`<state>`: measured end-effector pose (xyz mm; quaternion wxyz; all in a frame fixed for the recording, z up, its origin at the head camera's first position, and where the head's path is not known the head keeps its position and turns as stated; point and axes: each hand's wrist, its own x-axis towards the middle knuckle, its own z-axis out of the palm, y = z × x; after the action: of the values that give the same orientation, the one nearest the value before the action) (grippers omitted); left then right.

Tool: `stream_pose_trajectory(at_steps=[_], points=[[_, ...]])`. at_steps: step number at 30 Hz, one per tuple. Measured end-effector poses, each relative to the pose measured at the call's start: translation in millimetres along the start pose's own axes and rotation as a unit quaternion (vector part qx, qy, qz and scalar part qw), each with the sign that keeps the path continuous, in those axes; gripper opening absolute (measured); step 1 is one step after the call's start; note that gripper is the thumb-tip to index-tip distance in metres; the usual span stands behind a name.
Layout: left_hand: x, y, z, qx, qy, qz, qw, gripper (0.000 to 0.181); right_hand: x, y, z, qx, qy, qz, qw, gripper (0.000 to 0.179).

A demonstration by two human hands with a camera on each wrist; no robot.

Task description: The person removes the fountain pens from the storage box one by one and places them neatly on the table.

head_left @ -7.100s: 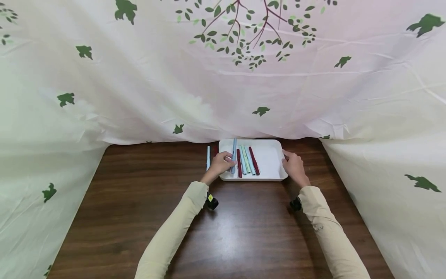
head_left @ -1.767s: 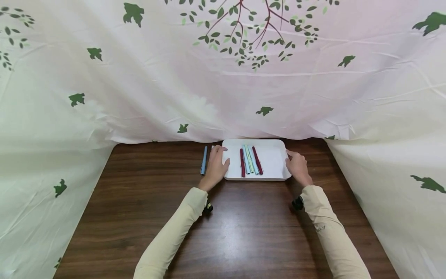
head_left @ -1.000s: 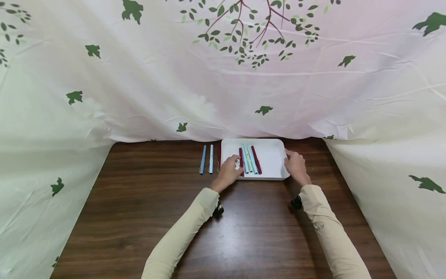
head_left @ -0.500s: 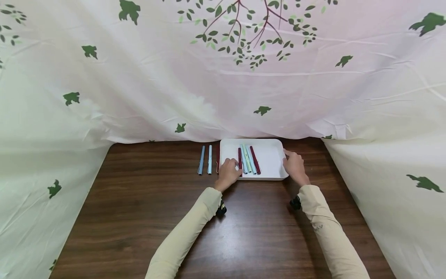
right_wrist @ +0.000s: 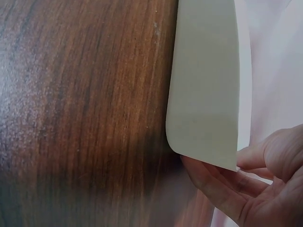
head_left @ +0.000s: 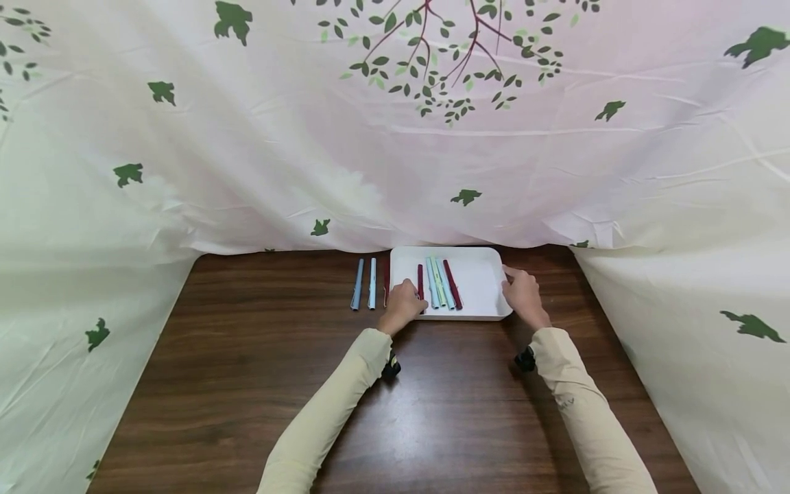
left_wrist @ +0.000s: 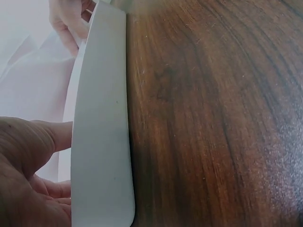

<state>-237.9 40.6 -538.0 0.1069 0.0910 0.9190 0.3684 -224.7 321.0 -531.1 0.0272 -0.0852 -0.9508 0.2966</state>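
At the left end of the white tray (head_left: 481,281), my left hand (head_left: 402,305) pinches a dark red pen (head_left: 420,278). Its fingertips are hidden behind the tray wall in the left wrist view. To the right of that pen lie several others in the tray: light blue pens (head_left: 431,283), a pale green pen (head_left: 439,283) and a second dark red pen (head_left: 453,285). My right hand (head_left: 522,293) holds the tray's right end, with the thumb at the rim and fingers against the outside and underside, as the right wrist view (right_wrist: 265,189) shows.
On the brown wooden table (head_left: 259,357), left of the tray, a blue pen (head_left: 357,284), a light blue pen (head_left: 372,283) and a dark red pen (head_left: 387,281) stand in a row. A patterned cloth (head_left: 370,171) hangs behind and along both sides.
The blue pen has gone from the tray to the table's left row. My left hand then came back to the tray and took the dark red pen, which has shifted slightly left. The right hand stays put.
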Motion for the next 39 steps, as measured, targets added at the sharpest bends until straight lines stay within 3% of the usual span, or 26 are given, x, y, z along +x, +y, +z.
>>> stream_pose_trajectory(at_steps=[9, 14, 18, 24, 32, 35, 39], points=[[-1.8, 2.2, -3.0, -0.019, 0.006, -0.017, 0.9997, 0.021, 2.5, 3.0, -1.3, 0.011, -0.008, -0.002, 0.9999, 0.046], [-3.3, 1.2, -4.4, -0.036, 0.013, -0.018, 0.9991, 0.03, 2.0, 1.6, -2.1, 0.015, -0.015, 0.002, 0.9998, 0.046], [-2.8, -2.3, -6.7, -0.092, 0.004, -0.017, 0.9956, 0.031, 1.6, 1.1, -2.8, 0.012, -0.016, 0.004, 0.9998, 0.047], [-2.3, -6.1, -9.0, -0.186, -0.003, -0.017, 0.9824, 0.029, 1.8, 3.0, -2.0, 0.004, -0.012, 0.007, 0.9999, 0.047], [1.3, -8.5, -13.4, -0.306, -0.019, -0.025, 0.9516, 0.033, 1.5, 1.5, -1.6, 0.006, -0.015, 0.011, 0.9998, 0.047], [1.2, -9.3, -16.3, -0.318, -0.023, -0.025, 0.9475, 0.033, 1.0, 1.8, -1.7, 0.005, -0.014, 0.012, 0.9998, 0.047], [-1.1, -11.1, -22.4, -0.317, -0.021, -0.026, 0.9479, 0.034, 0.2, 1.9, -2.1, 0.005, -0.02, 0.014, 0.9997, 0.047]])
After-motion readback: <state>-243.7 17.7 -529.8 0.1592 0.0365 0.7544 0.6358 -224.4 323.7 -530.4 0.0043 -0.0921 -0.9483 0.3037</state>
